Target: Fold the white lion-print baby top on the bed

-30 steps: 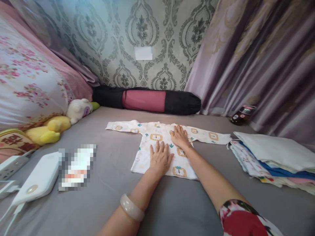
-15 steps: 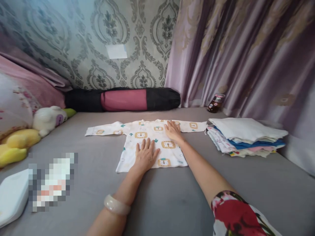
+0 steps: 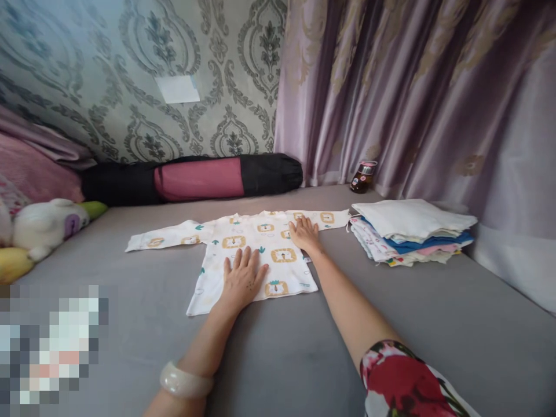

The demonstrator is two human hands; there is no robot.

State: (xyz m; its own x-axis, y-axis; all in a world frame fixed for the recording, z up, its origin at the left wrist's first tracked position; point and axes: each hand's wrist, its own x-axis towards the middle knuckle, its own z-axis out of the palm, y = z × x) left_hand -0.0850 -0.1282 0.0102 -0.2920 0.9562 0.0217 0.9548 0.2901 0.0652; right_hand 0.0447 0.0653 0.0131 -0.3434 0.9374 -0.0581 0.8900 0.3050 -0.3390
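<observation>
A small white baby shirt (image 3: 243, 240) with yellow lion prints lies spread flat on the grey bed sheet (image 3: 304, 347), sleeves stretched out to both sides. My left hand (image 3: 241, 277) rests flat on the shirt's lower part, fingers spread and open. My right hand (image 3: 304, 233) lies flat on the shirt's upper right, near the right sleeve, fingers stretched out. Neither hand holds anything. A pale bangle (image 3: 185, 381) sits on my left wrist.
A stack of folded cloths (image 3: 410, 230) lies to the right of the shirt. A small dark jar (image 3: 362, 176) stands by the purple curtain (image 3: 412, 92). A black and pink roll bag (image 3: 195, 178) lies along the wall. Plush toys (image 3: 39, 226) sit at the left.
The view has swung to the right, bringing the curtain and folded stack further in. Both hands stay flat on the shirt, with the right hand shifted slightly toward the right sleeve.
</observation>
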